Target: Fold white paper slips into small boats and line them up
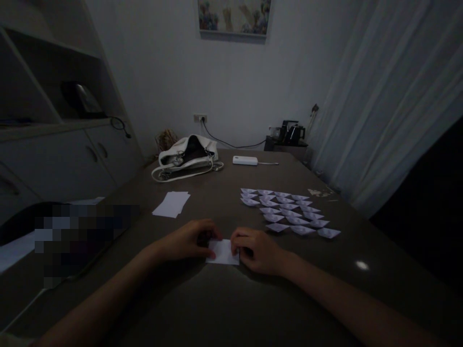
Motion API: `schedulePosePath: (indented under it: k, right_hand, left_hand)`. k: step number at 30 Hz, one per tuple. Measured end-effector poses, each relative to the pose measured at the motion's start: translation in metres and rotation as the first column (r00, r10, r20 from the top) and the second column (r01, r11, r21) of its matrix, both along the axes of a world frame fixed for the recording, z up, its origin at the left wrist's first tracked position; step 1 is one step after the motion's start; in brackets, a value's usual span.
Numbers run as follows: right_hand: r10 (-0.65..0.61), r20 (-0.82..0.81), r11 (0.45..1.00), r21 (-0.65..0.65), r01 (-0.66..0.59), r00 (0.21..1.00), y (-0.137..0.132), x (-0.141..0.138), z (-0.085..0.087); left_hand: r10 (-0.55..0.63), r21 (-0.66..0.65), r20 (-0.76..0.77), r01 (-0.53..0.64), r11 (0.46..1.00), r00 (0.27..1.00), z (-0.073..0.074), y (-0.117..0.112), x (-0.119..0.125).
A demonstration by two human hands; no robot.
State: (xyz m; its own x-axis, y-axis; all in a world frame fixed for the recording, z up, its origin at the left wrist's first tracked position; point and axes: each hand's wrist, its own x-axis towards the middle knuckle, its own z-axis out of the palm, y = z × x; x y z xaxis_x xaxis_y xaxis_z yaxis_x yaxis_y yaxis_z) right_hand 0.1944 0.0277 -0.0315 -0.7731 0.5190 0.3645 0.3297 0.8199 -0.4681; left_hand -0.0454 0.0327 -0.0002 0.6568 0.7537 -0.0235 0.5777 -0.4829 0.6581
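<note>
A small white folded paper (224, 252) lies on the dark table (217, 308) right in front of me. My left hand (190, 239) presses its left edge with curled fingers. My right hand (255, 249) pinches its right edge, fingers bent down onto the sheet. To the right of my hands, several folded paper boats (289, 212) lie in rows. A small stack of flat white sheets (171, 203) sits further back on the left.
A white handbag (188, 156) lies at the far end, with a white power bank (245, 160) and its cable beside it. A kettle (291, 132) stands on a side stand by the curtain. Cabinets run along the left wall.
</note>
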Motion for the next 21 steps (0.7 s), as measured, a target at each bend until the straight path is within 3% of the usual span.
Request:
schedulePosePath:
  k: [7,21]
  right_hand:
    - [-0.032,-0.005,0.999,0.008,0.032,0.999,-0.003,0.000,0.004]
    - [-0.010,0.174,1.000,-0.012,0.013,0.985,-0.008,0.006,0.017]
  left_hand:
    - [-0.026,0.026,-0.021,0.026,0.999,0.999,-0.001,-0.002,0.003]
    - [-0.092,0.042,-0.076,0.095,0.995,0.993,0.005,-0.010,0.005]
